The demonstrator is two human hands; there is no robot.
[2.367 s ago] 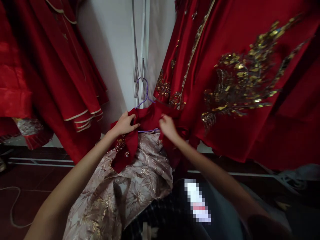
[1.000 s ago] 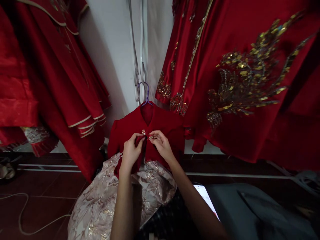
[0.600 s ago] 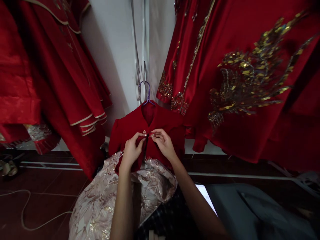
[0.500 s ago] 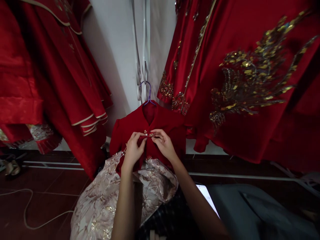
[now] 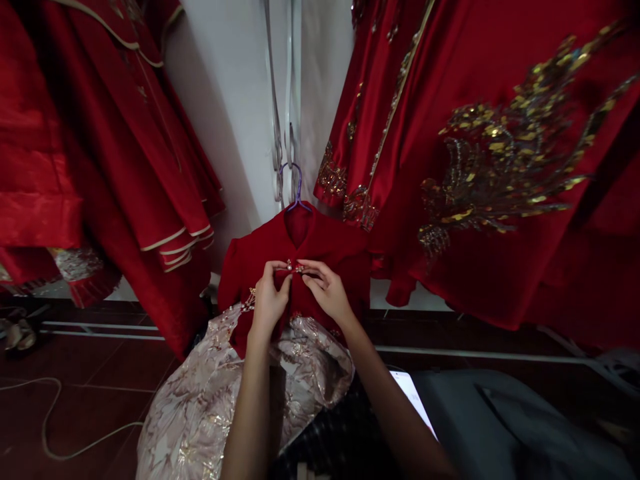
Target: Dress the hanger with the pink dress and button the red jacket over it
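Pinching w/ thumb & fingers: L hand point(image 5: 270, 293) clamped on left front edge of red jacket point(image 5: 327, 233), R hand point(image 5: 327, 287) on right front edge, close together, just beside beaded ornaments point(image 5: 289, 265). Can't tell exact finger placement, too small. Hangs mid-scene on purple hanger point(image 5: 301, 183), hem against pale floral cloth point(image 5: 195, 407) on near side.

Could lose either edge thru a slack pinch, esp. w/ such small ornaments. Might loosen a bead or strain cloth by tugging too hard apart. Could unhook hanger or drag a shoulder off it w/ a sharp pull toward near side. May snag floral cloth on beading at hem, b/c touching. Could knock phone point(image 5: 413, 403) w/ R forearm, passing close by.

Count: 2 hands, 1 jacket, 1 hanger, 2 ornaments at front (approx.), 1 floral cloth, 1 phone near right, 1 grey padded item point(image 5: 485, 413) beside it, 1 cord point(image 5: 44, 430) near left, 2 metal strips point(image 5: 290, 80) above hanger, 1 gold sequin motif point(image 5: 500, 153) at right. Red garments: min. 2 at left point(image 5: 115, 153), min. 2 at right point(image 5: 500, 267); can't separate overlaps. Shoes point(image 5: 25, 335) far left: maybe 2, too dim.
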